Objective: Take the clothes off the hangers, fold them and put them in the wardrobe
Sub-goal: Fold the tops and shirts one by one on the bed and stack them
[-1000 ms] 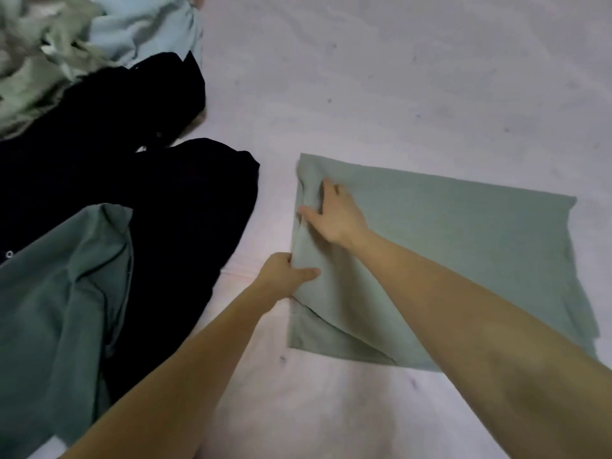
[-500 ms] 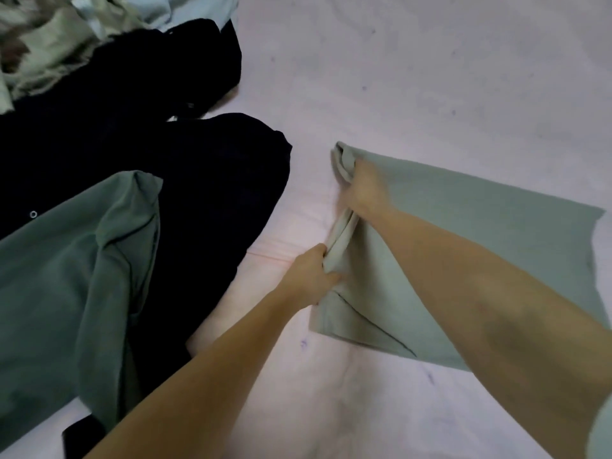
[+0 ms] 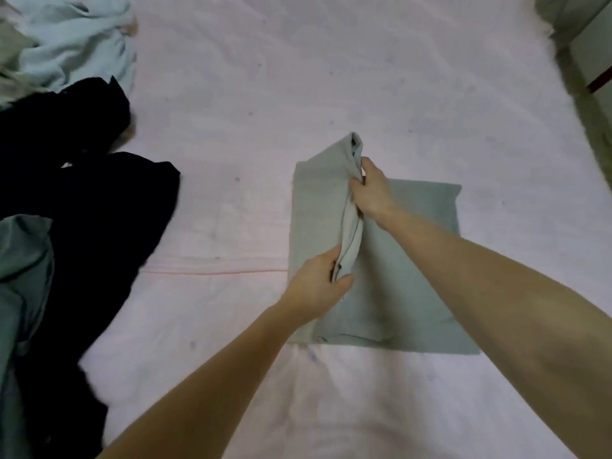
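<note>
Hands both pinch the raised fold of the green garment [image 3: 407, 260]: right hand [image 3: 371, 190] at the far end of the ridge, left hand [image 3: 318, 283] at the near end, fingers curled round the bunched edge. Rest of garment lies flat under and to the right of the grip, on the pink sheet [image 3: 231, 94]. Well left of the grip: black clothes [image 3: 82, 210], with a teal shirt [image 3: 23, 276] nearer and pale blue cloth [image 3: 76, 44] beyond.
</note>
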The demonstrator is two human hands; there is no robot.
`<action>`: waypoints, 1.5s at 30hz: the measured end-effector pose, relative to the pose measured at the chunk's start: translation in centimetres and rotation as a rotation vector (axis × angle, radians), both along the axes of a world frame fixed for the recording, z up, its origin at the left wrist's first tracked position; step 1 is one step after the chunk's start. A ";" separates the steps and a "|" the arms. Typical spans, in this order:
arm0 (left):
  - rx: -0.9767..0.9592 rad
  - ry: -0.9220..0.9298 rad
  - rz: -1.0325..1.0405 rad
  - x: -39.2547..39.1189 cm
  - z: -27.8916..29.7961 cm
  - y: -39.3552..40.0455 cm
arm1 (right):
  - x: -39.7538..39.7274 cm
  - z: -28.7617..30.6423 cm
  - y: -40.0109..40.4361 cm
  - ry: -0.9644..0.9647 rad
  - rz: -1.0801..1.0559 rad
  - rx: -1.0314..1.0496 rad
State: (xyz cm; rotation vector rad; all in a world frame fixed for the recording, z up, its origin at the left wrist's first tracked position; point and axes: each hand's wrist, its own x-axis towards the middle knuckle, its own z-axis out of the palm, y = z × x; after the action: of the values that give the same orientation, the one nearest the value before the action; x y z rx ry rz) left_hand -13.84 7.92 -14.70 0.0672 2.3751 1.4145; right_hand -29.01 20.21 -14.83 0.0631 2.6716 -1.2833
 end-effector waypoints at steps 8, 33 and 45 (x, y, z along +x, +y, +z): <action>-0.361 0.048 -0.104 -1.1 -0.5 16.9 | -0.7 -0.4 15.1 -0.076 -0.032 -0.013; -0.964 -0.133 -0.197 -1.0 -6.6 30.0 | -2.0 -8.9 24.9 -0.366 -0.247 -0.272; -0.392 -0.189 -0.343 -3.0 -2.4 39.2 | -2.6 -5.2 36.3 -0.163 -0.215 -0.148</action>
State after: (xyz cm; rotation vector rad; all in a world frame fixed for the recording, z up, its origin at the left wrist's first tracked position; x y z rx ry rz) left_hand -16.86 47.11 -17.14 0.2145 2.3003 0.7528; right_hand -31.60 56.46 -20.04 0.4272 2.4775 -1.4648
